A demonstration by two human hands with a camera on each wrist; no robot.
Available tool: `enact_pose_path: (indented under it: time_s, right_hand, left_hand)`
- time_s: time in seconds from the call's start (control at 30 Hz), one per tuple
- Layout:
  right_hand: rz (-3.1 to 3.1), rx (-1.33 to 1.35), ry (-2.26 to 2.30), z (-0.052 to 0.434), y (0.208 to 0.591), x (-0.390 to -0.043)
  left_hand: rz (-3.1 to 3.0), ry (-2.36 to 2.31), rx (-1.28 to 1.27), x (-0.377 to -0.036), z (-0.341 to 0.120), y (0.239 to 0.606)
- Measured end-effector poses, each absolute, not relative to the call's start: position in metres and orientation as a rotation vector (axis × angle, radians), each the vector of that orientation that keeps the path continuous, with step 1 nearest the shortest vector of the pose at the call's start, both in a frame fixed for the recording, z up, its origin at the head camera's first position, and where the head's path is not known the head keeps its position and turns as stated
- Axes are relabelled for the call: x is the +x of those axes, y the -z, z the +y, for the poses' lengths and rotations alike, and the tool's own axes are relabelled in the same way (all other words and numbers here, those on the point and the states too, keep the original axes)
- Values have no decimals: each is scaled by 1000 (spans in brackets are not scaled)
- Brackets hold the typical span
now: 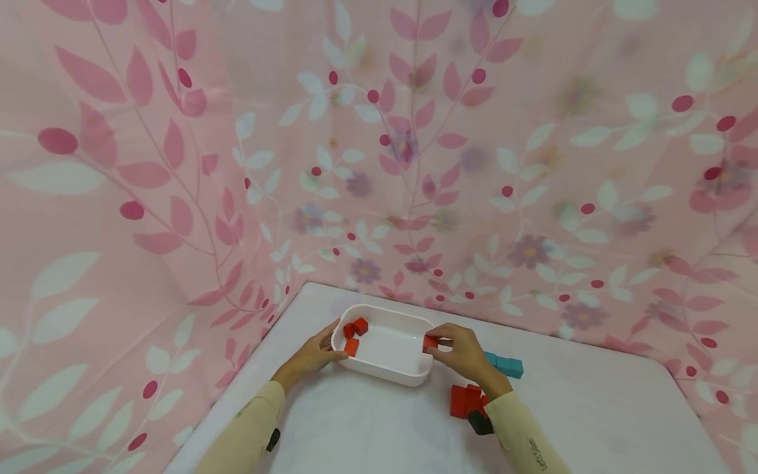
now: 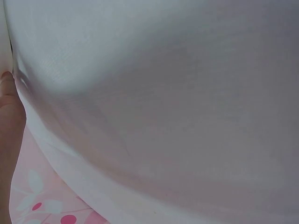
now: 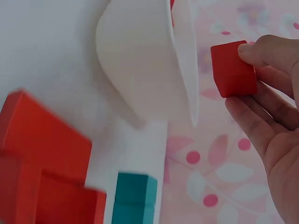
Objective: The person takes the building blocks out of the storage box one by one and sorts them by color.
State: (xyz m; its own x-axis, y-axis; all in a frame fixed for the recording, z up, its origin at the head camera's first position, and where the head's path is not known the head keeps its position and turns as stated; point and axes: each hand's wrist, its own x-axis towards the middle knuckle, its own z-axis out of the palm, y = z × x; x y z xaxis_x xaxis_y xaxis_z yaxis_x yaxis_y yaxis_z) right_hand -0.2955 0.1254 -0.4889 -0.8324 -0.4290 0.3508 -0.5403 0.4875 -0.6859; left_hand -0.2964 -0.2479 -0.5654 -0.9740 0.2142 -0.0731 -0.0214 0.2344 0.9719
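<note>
Right hand [image 1: 468, 352] pinches a small red cube [image 1: 429, 342] by opposite faces over a white tray [image 1: 385, 375]; cube looks light and rigid; left hand [image 1: 310, 355] fingers relaxed against the tray

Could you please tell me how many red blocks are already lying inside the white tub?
3, all at the left end of the white tub: two by the far corner, one nearer. Its near wall may hide others.

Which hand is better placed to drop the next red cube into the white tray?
Right. The right hand already pinches a red cube at the white tray's right rim. The left hand holds no cube; it rests against the tray's left side.
</note>
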Motion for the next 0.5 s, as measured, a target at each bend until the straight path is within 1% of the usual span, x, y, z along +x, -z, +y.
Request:
enact_pose_path:
  time_s: [0.27, 0.5]
  right_hand:
    - [-2589, 799, -1156, 170, 483, -278]
    - [-2614, 725, -1080, 205, 488, -263]
  left_hand:
    - [2322, -1814, 164, -294, -247, 563]
    - [2343, -1806, 154, -294, -245, 563]
